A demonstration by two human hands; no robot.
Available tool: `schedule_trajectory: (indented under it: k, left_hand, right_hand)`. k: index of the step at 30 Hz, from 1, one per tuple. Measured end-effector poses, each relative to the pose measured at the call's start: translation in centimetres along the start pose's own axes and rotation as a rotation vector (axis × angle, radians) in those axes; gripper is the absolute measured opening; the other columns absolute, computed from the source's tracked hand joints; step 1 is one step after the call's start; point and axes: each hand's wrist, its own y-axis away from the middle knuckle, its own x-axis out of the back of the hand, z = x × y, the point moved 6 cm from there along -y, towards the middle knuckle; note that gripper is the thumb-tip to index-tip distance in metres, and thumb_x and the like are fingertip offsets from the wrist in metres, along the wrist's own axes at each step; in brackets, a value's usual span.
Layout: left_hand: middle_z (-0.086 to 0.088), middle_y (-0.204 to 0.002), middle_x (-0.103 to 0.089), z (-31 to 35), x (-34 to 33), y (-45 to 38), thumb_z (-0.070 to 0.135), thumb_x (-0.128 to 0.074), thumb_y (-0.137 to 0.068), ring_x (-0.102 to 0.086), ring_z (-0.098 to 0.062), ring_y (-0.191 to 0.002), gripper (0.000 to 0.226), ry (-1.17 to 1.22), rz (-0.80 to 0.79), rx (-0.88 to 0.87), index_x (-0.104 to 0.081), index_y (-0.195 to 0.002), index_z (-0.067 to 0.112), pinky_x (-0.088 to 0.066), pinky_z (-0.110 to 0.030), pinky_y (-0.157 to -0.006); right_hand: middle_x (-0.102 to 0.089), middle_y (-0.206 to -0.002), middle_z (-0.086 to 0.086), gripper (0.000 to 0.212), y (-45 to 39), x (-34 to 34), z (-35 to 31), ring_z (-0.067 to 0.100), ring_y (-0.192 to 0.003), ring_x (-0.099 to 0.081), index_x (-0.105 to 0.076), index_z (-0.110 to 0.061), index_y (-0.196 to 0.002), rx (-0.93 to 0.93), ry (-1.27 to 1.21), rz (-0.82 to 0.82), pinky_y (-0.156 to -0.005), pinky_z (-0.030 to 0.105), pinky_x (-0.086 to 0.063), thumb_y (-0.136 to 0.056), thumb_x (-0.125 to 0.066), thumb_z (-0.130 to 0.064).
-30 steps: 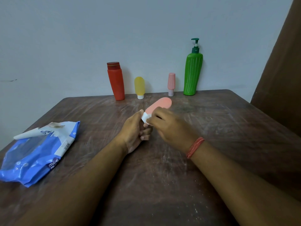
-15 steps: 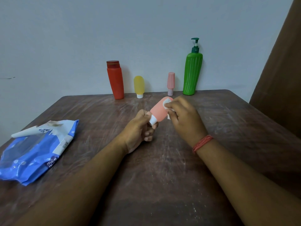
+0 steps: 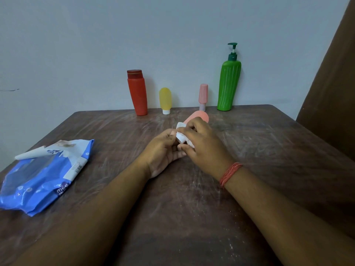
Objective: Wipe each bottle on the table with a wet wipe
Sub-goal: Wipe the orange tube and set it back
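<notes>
Head view: a dark brown table (image 3: 269,150), scuffed with pale streaks, is set against a plain grey-blue wall (image 3: 96,45); a brown curtain (image 3: 330,89) is seen at the right edge. A salmon-pink bottle (image 3: 199,117), rounded at its far end, is held tilted above the table. Its near end is gripped by the curled fingers of the left hand (image 3: 163,152). A folded white wet wipe (image 3: 181,138) is pinched against the bottle by the right hand (image 3: 203,146). Beyond the fingers, a red bottle (image 3: 137,93), yellow bottle (image 3: 165,99), small pink bottle (image 3: 203,96) and green pump bottle (image 3: 228,83) are stood upright along the wall. Left of the fingers, a blue wipes pack (image 3: 42,175) is laid flat.
</notes>
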Motion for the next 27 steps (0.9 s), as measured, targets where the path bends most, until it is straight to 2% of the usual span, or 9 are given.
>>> schedule_trajectory:
  k: [2,5,8,11,13,16,20,25,27]
  left_hand:
    - [-0.019,-0.115,-0.065,0.1,-0.2,0.1,0.019,-0.036,-0.111,-0.068,-0.023,-0.096,0.028,0.041,-0.021,0.009,-0.06,-0.104,0.007,-0.058,-0.04,-0.092]
    - [-0.014,-0.104,-0.065,0.0,-0.1,0.0,0.018,-0.039,-0.11,-0.07,-0.022,-0.093,0.021,0.067,-0.034,0.009,-0.057,-0.105,0.008,-0.059,-0.038,-0.089]
    - [-0.012,-0.102,-0.069,-0.2,0.0,-0.2,0.022,-0.044,-0.108,-0.068,-0.023,-0.096,0.017,0.061,-0.026,0.011,-0.056,-0.107,0.01,-0.058,-0.038,-0.091]
    - [-0.008,-0.098,-0.071,-0.2,0.2,-0.2,0.021,-0.049,-0.106,-0.068,-0.02,-0.09,0.012,0.076,-0.015,0.006,-0.053,-0.099,0.013,-0.059,-0.034,-0.083]
    - [-0.008,-0.096,-0.072,-0.3,0.4,-0.2,0.019,-0.05,-0.106,-0.07,-0.018,-0.086,0.013,0.089,-0.004,-0.006,-0.054,-0.094,0.014,-0.059,-0.032,-0.079]
    - [-0.009,-0.097,-0.073,-0.2,0.4,-0.1,0.018,-0.049,-0.105,-0.071,-0.017,-0.084,0.012,0.097,-0.005,-0.015,-0.055,-0.096,0.014,-0.059,-0.032,-0.077]
    - [-0.01,-0.098,-0.071,0.2,0.2,0.0,0.021,-0.057,-0.097,-0.07,-0.019,-0.084,0.009,0.118,0.0,-0.029,-0.053,-0.094,0.014,-0.06,-0.035,-0.079]
    - [-0.017,-0.105,-0.065,0.1,0.2,0.1,0.013,-0.047,-0.105,-0.068,-0.024,-0.089,0.009,0.104,-0.001,-0.007,-0.051,-0.097,0.01,-0.06,-0.036,-0.081]
    - [-0.018,-0.109,-0.065,0.2,0.0,0.2,0.012,-0.044,-0.106,-0.068,-0.025,-0.092,0.009,0.101,-0.013,-0.002,-0.052,-0.103,0.008,-0.06,-0.036,-0.081]
  right_hand:
    - [-0.051,-0.103,0.003,0.035,0.0,0.2,-0.3,0.016,-0.096,-0.049,-0.068,-0.008,-0.114,0.016,0.035,0.002,-0.082,0.025,-0.043,-0.081,-0.077,-0.014]
    - [-0.053,-0.101,0.005,0.026,-0.1,0.5,-0.7,0.019,-0.094,-0.051,-0.07,-0.006,-0.106,0.038,0.045,0.037,-0.079,0.03,-0.047,-0.081,-0.073,-0.006]
    - [-0.056,-0.1,0.006,0.024,-0.2,0.9,-0.8,0.021,-0.093,-0.053,-0.07,-0.006,-0.102,0.044,0.021,0.093,-0.08,0.028,-0.046,-0.08,-0.068,0.002]
    - [-0.058,-0.1,0.005,0.029,-0.1,1.4,-0.6,0.02,-0.096,-0.055,-0.07,-0.008,-0.101,0.013,-0.047,0.135,-0.084,0.025,-0.045,-0.077,-0.065,0.006]
    - [-0.06,-0.098,0.004,0.026,0.0,1.5,-0.5,0.019,-0.094,-0.057,-0.069,-0.009,-0.096,0.004,-0.083,0.157,-0.081,0.024,-0.047,-0.076,-0.065,0.008]
    - [-0.06,-0.097,0.003,0.022,0.2,1.5,-0.4,0.019,-0.09,-0.059,-0.067,-0.01,-0.092,-0.01,-0.091,0.193,-0.075,0.026,-0.049,-0.078,-0.065,0.007]
    - [-0.061,-0.109,0.005,0.026,0.2,1.2,0.2,0.019,-0.098,-0.06,-0.066,-0.008,-0.108,-0.09,-0.103,0.202,-0.083,0.025,-0.048,-0.084,-0.068,0.0]
    - [-0.06,-0.095,0.0,0.015,0.3,1.2,0.6,0.016,-0.082,-0.059,-0.065,-0.012,-0.095,-0.098,-0.093,0.198,-0.067,0.022,-0.043,-0.083,-0.071,-0.006]
    - [-0.061,-0.097,0.001,0.016,0.4,1.2,0.6,0.016,-0.082,-0.059,-0.065,-0.012,-0.097,-0.114,-0.108,0.218,-0.068,0.025,-0.047,-0.083,-0.071,-0.006]
